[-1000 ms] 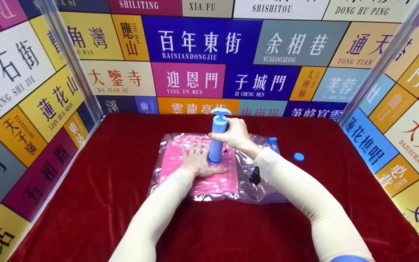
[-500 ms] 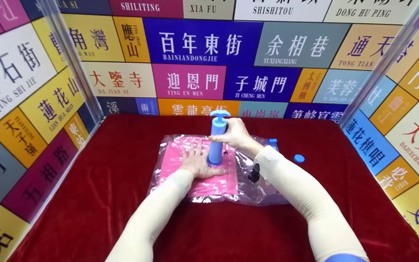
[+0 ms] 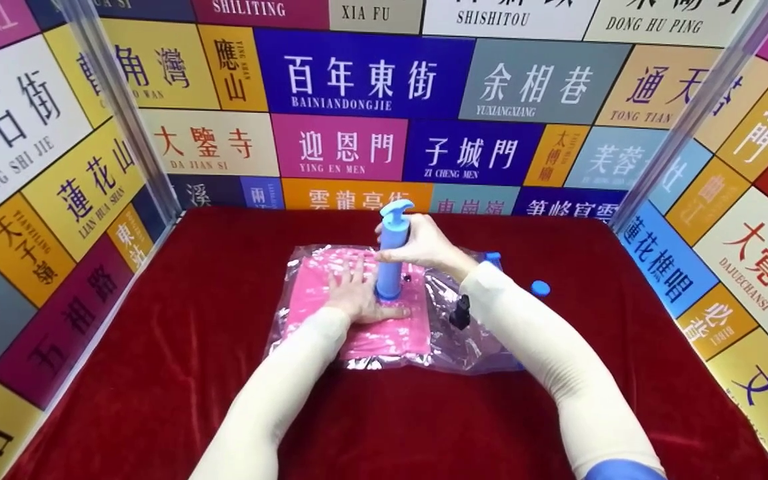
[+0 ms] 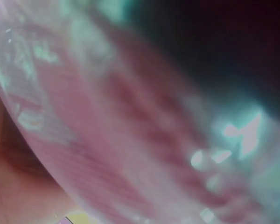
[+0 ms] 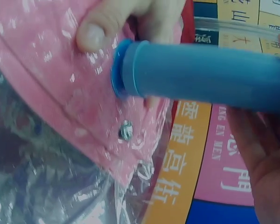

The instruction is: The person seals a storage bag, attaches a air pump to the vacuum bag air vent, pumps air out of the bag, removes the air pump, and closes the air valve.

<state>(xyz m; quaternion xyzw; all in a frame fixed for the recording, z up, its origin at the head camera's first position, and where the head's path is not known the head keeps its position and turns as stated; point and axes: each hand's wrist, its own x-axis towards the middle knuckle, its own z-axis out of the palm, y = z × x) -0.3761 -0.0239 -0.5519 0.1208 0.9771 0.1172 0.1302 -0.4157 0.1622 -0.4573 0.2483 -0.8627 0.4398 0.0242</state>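
Observation:
A blue hand pump (image 3: 390, 273) stands nearly upright on a clear plastic storage bag (image 3: 443, 343). Folded pink fabric (image 3: 317, 283) fills the bag's left part. My right hand (image 3: 424, 241) grips the pump's barrel below its T-shaped handle. Flat on the bag lies my left hand (image 3: 356, 298), its fingers and thumb spread around the pump's base. In the right wrist view the pump's blue end (image 5: 126, 67) meets a round blue fitting on the bag, beside the left thumb. The left wrist view is blurred and shows mostly pink fabric (image 4: 84, 102) under shiny plastic.
A round blue cap (image 3: 540, 288) lies on the dark red cloth (image 3: 224, 287) right of the bag. A small blue piece (image 3: 493, 257) sits at the bag's right edge. Something small and black (image 3: 460, 312) is on the bag near my right forearm. Sign-printed walls (image 3: 337, 147) enclose the table.
The pump's T-handle has turned so that it points more toward the right front, and the barrel tilts slightly. My left hand stays pressed on the bag. The view has shifted a little.

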